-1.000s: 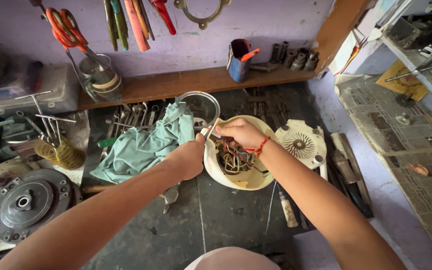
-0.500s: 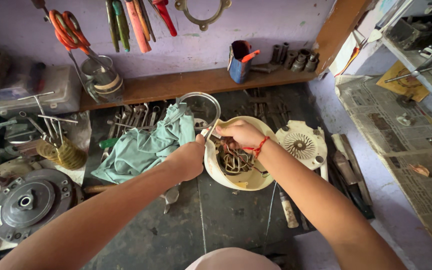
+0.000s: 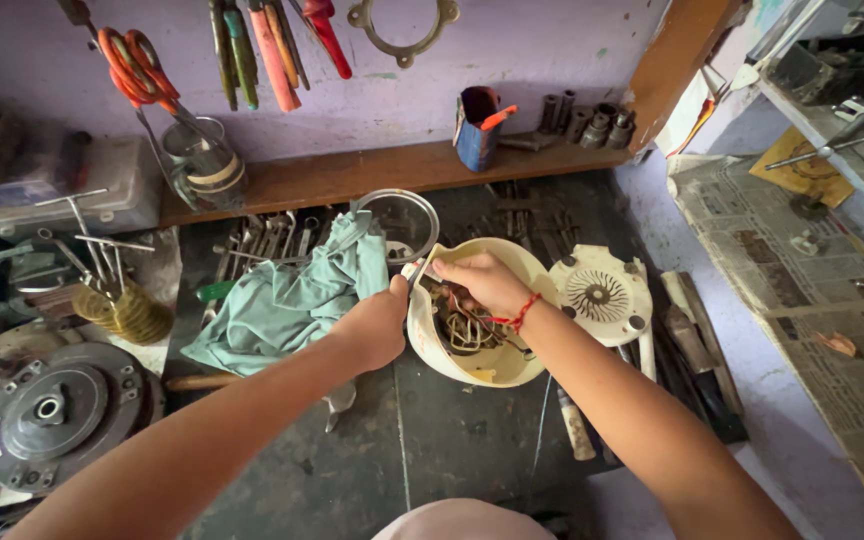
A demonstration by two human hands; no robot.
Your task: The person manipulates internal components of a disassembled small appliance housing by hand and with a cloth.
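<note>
- Cream plastic motor housing (image 3: pixel 512 365) sits on the dark work surface (image 3: pixel 432 450), open side up, just right of centre in the head view; copper-coloured windings and loose wires (image 3: pixel 467 330) fill its hollow.
- The left hand (image 3: pixel 377 325) grips the housing's left rim, fingers curled shut around the edge, with the thumb on top near a thin metal tool (image 3: pixel 418 275) that sticks up at the rim. Whether that hand pinches the tool itself or only the rim cannot be told.
- The right hand (image 3: pixel 482 282) comes in from the right and above, wrist with a red thread band (image 3: pixel 520 312) over the bowl, fingers bent downward and pressed together into the wiring; what exactly the tips hold is hidden by the hand.
- Relation that matters: the windings lie directly under and slightly toward the person from the right fingertips, inside the housing, so the right hand is the nearer one to the wires while the left only steadies the shell from its left side.
- The housing is roughly round, with no clear long axis; its opening faces up toward the camera.
- A crumpled green cloth (image 3: pixel 282 305) lies touching the left hand's far side, and a clear glass jar (image 3: pixel 400 222) stands just behind the housing.
- A white vented fan cover (image 3: pixel 597 297) lies just beside the housing on its right.
</note>
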